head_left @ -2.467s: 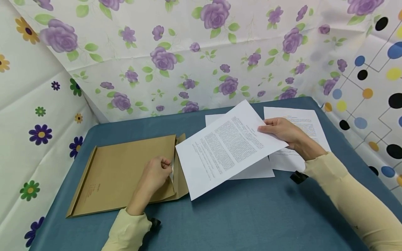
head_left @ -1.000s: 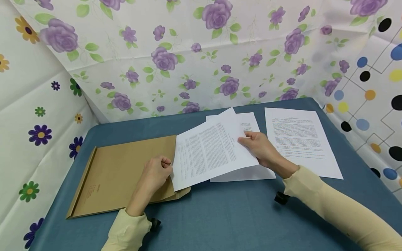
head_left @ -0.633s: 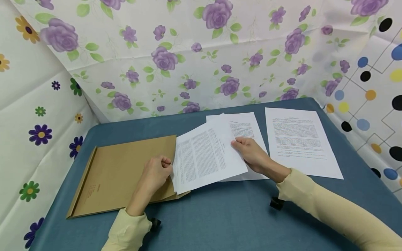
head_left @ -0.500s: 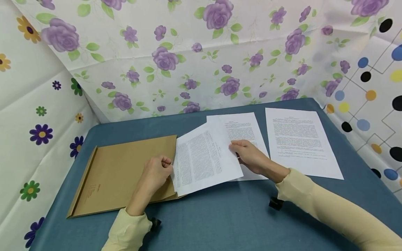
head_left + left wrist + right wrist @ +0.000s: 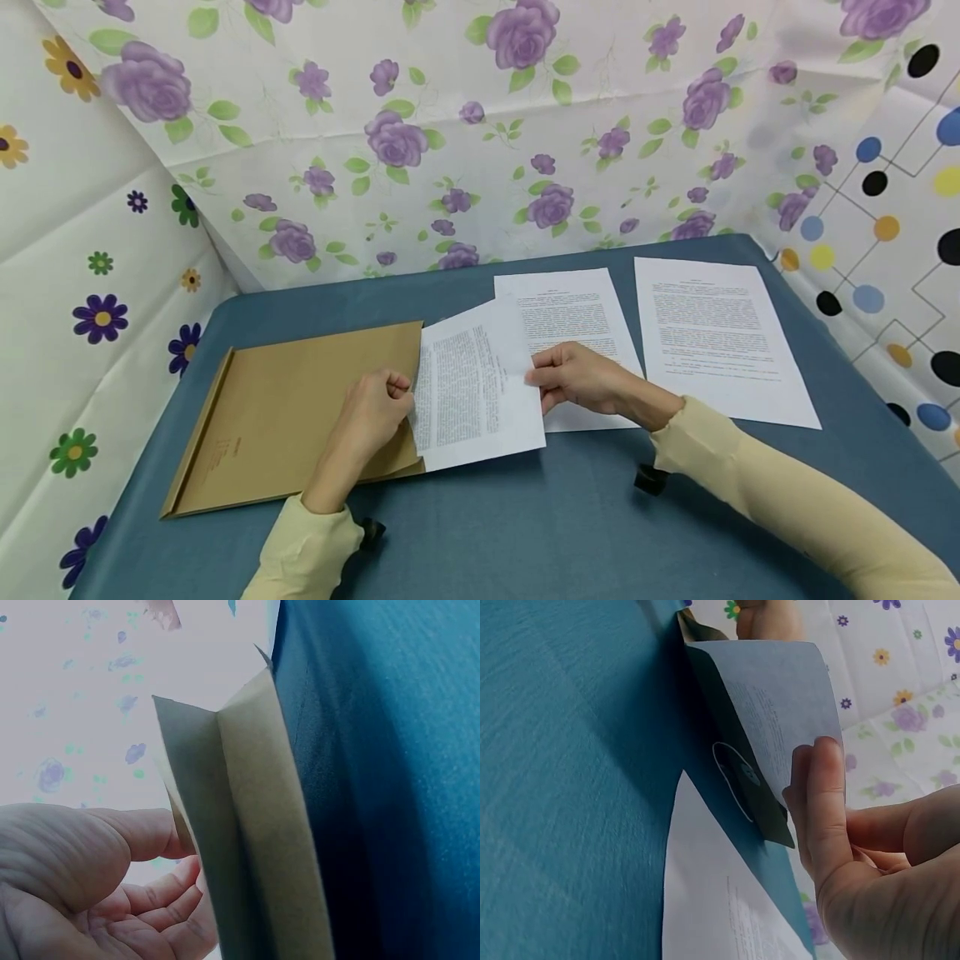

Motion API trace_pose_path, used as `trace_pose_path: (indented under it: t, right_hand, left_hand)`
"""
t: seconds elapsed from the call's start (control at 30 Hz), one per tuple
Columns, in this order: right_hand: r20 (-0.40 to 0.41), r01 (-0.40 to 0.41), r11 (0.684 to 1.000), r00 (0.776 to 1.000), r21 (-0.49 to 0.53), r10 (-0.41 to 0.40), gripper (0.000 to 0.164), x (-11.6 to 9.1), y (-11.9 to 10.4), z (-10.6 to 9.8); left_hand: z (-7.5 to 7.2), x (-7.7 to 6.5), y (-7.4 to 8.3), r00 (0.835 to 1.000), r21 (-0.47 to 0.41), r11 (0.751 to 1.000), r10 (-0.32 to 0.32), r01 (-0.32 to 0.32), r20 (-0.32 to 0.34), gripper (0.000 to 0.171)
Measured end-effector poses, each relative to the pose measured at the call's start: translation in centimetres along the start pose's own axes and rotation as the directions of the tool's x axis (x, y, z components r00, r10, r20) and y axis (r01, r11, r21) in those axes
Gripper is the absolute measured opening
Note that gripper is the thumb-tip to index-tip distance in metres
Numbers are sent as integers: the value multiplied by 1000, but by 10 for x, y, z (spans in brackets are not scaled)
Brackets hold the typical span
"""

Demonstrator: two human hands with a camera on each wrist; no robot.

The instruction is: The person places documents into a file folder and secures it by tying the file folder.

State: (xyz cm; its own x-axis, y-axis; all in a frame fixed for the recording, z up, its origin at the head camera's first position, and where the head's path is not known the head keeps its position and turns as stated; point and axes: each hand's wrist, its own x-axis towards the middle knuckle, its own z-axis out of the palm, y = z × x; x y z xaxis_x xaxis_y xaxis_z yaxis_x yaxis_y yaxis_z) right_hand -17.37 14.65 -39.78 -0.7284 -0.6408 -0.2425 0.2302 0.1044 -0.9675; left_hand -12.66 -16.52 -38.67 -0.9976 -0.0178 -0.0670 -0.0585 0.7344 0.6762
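Observation:
A brown paper envelope lies on the left of the table, its mouth facing right. My left hand pinches the upper edge of that mouth between thumb and fingers; in the left wrist view the envelope's flap stands folded beside the hand. A printed sheet is partly inside the envelope, its left end hidden. My right hand pinches the sheet's right edge, thumb on top. In the right wrist view the sheet slopes into the mouth above the dark flap, which carries a button and white string.
One printed page lies on the blue-covered table under the right hand and partly behind the held sheet. Another page lies farther right. Floral curtains close off the back and the left; a dotted curtain stands at the right.
My right hand has moved left and down, carrying the sheet from above the pages into the envelope's mouth, deeper over the last second. The left hand has kept its grip on the envelope.

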Motion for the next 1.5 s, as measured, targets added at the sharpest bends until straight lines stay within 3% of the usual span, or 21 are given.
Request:
trace_pose_path:
  t: [0.4,0.83,1.5]
  right_hand:
    - [-15,-27,1000,1000,13,27,13,19,-1,19]
    - [-8,9,998,1000,-60,-9,16,37,-1,38]
    - [-33,-5,997,999,-77,2,19,61,-2,60]
  left_hand:
    - [-1,-1,1,1000,8,1000,6,-6,-7,12]
    - [-1,-2,4,999,2,1000,11,-11,-35,13]
    - [-1,-5,7,999,-13,1000,9,-10,-51,13]
